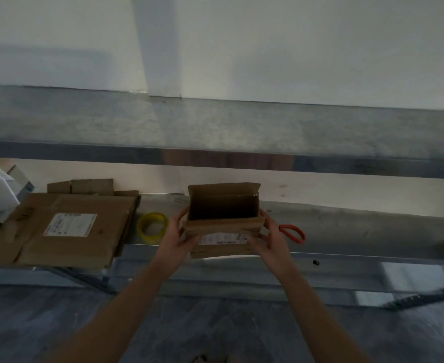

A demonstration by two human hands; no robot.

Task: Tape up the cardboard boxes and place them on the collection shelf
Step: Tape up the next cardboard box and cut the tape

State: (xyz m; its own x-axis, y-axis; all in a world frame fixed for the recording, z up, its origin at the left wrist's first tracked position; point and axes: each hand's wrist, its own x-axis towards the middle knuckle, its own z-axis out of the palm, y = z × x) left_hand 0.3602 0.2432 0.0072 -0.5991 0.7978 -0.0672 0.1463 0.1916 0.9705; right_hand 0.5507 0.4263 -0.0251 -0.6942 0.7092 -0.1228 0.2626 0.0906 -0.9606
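Note:
A small brown cardboard box stands at the front edge of the lower metal shelf, its top flaps open and its dark inside showing. A white label is on its near face. My left hand grips its left side and my right hand grips its right side. A yellow roll of tape lies on the shelf just left of the box. Orange-handled scissors lie just right of my right hand, partly hidden by it.
A stack of flattened cardboard boxes with a white label lies at the shelf's left end. An upper metal shelf runs across above the box. White wall stands behind. Grey floor lies below, and a pale object sits at the far left.

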